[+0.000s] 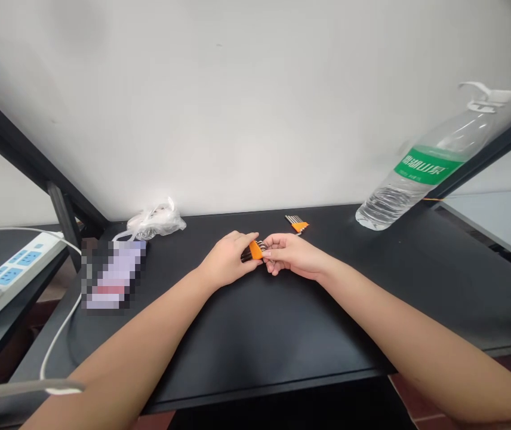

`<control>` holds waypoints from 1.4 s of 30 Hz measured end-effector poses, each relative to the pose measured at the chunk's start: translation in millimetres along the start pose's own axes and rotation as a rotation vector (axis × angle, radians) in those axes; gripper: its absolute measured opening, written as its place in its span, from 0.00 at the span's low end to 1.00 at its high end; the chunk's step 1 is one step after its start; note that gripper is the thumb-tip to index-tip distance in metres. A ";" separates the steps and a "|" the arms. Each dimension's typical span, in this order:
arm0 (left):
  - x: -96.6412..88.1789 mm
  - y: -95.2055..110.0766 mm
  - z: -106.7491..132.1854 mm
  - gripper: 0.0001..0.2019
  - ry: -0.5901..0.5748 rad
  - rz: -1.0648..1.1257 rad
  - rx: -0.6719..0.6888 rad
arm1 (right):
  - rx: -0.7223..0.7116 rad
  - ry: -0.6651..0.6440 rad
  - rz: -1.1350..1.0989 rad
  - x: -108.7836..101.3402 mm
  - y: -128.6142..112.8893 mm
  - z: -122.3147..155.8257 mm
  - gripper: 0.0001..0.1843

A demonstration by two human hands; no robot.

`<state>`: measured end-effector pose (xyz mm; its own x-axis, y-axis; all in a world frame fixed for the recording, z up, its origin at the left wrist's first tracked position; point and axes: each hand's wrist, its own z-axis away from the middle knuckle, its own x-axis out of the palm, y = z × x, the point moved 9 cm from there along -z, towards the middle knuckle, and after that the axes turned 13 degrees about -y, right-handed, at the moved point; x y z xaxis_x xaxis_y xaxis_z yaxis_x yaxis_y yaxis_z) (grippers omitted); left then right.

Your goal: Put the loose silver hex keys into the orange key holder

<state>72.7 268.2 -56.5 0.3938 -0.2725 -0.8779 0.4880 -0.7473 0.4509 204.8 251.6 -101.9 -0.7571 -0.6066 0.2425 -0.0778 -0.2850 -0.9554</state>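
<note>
My left hand (pixel 230 258) is closed around the orange holder (pixel 256 250) of a hex key set, low over the black table (pixel 246 334). Dark long shafts of the keys show between the left thumb and fingers, and bent silvery ends stick out to the right. At those bent ends, my right hand (pixel 292 255) pinches with thumb and fingertips; whether it grips one key or several is hidden. Behind my right hand lies a second hex key set (pixel 300 226) with an orange holder, its silvery shafts pointing to the back left.
A large water bottle (pixel 432 164) with a green label stands at the back right. A clear plastic bag (pixel 159 221) lies at the back left, near a blurred-out phone-like object (pixel 114 275). Further left are a white cable (pixel 61 334) and a power strip (pixel 11 278).
</note>
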 end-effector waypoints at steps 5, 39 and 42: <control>0.5 1.2 -1.2 0.31 0.007 0.002 -0.026 | 0.030 -0.026 0.025 4.1 -0.3 0.4 0.18; -12.7 13.2 0.1 0.06 -0.046 0.163 -0.015 | -0.053 0.028 -0.296 -2.1 -0.3 3.0 0.25; -11.7 10.6 -0.3 0.06 -0.057 0.147 -0.023 | -0.012 0.014 -0.328 -7.5 3.7 3.3 0.25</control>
<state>73.4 263.6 -41.4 0.4180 -0.4124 -0.8094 0.4463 -0.6828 0.5784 212.4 252.6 -106.7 -0.6991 -0.4739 0.5353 -0.3267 -0.4543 -0.8288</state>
